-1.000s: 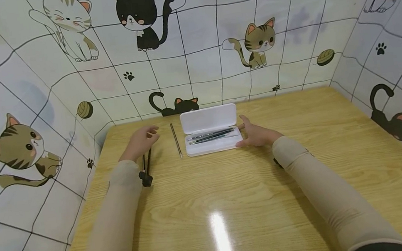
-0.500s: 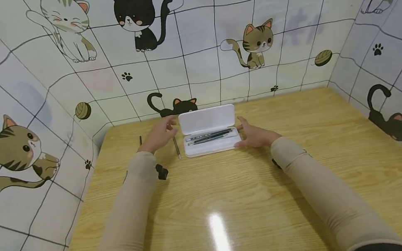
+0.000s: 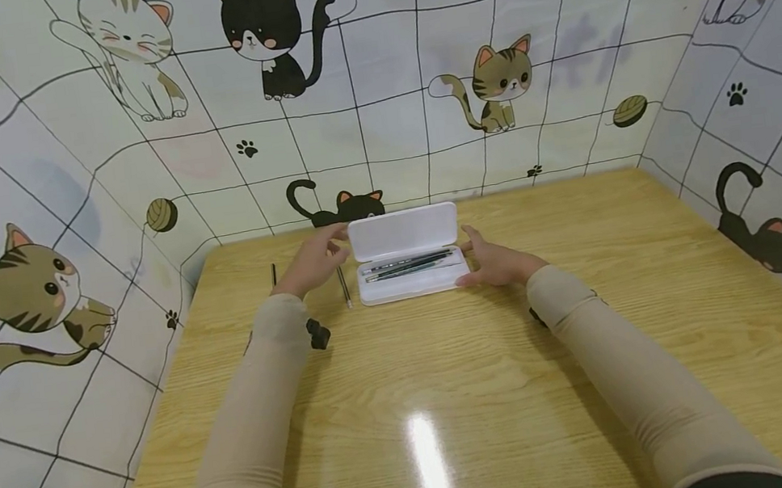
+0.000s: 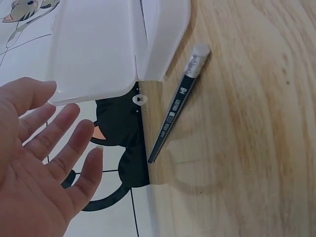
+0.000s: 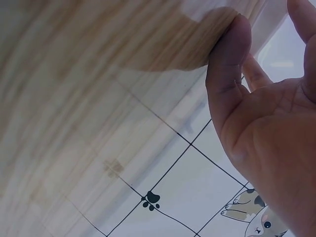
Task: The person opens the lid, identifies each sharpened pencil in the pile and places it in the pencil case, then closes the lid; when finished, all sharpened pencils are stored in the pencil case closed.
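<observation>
A white pencil case (image 3: 414, 286) lies on the table with its lid (image 3: 404, 232) raised. Several dark pencils (image 3: 412, 266) rest inside the base. My left hand (image 3: 312, 260) is at the lid's left edge; the left wrist view shows its thumb and fingers spread around a lid corner, contact uncertain. Beneath that hand lies a dark pencil (image 4: 173, 111) with a silver end, outside the case. Against the case's right end rests my right hand (image 3: 499, 259), thumb toward the front corner and fingers farther back. The right wrist view shows little of the case.
Another dark pencil (image 3: 273, 275), partly hidden by the left arm, lies farther left on the wooden table (image 3: 526, 390). A cat-printed sheet (image 3: 392, 130) stands along the back and both sides. Small black devices (image 3: 317, 333) sit at the wrists.
My left hand has moved right, from above the left side of the table to the lid's left edge, halting there over the last half second. My right hand stays at the case's right end.
</observation>
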### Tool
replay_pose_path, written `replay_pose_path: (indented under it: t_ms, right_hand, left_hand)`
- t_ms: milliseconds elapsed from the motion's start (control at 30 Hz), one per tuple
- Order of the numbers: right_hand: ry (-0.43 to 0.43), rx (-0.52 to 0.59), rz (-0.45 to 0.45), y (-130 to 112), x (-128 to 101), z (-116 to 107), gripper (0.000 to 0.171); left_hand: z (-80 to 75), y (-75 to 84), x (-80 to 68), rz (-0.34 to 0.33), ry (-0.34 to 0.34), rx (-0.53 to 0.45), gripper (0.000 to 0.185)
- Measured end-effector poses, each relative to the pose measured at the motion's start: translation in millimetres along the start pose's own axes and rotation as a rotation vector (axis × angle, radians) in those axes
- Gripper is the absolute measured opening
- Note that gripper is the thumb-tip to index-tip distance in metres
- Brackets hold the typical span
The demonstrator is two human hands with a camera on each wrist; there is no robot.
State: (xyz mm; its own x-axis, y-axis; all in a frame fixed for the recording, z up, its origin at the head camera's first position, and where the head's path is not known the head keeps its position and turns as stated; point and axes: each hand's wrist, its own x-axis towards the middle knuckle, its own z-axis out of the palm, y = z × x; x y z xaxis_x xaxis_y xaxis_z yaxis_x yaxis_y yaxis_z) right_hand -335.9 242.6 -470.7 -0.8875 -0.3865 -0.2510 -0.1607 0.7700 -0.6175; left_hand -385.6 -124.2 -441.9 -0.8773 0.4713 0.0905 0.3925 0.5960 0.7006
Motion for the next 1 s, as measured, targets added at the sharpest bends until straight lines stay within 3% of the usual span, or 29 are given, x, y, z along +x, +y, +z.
replay_pose_path:
  t_ms: [633,1000]
  right_hand:
    - [0.029,0.027,-0.072,-0.3,0.6,2.2,0.115]
    - [0.033,0.050,-0.054,-2.2,-1.1,2.3,0.115]
  left_hand:
    - [-2.6,2.9,-7.4,-0.023,0.010,-0.031,0.045]
    - [5.3,9.1,-8.4,-0.108,0.139,-0.170,0.032]
